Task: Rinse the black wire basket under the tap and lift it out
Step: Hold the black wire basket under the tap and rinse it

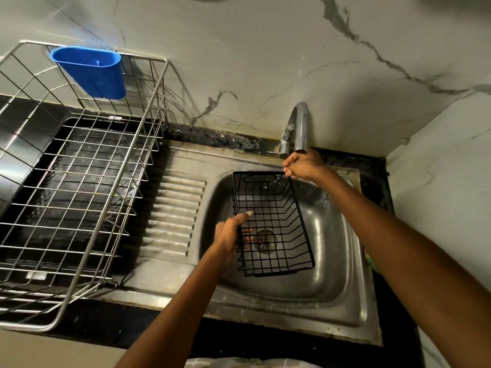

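Note:
A black wire basket (273, 224) sits tilted inside the steel sink (332, 277), above the drain. My left hand (231, 232) grips the basket's left rim, thumb over the wire. My right hand (303, 164) is at the basket's far right corner, just under the spout of the chrome tap (299, 128); its fingers are curled by the tap's lever and the basket rim. Which of the two it touches is not clear. No stream of water is clearly visible.
A large steel dish rack (79, 181) with a blue plastic cup holder (91, 71) stands on the left counter. A ribbed drainboard (170, 216) lies between rack and sink. Marble walls close in behind and on the right.

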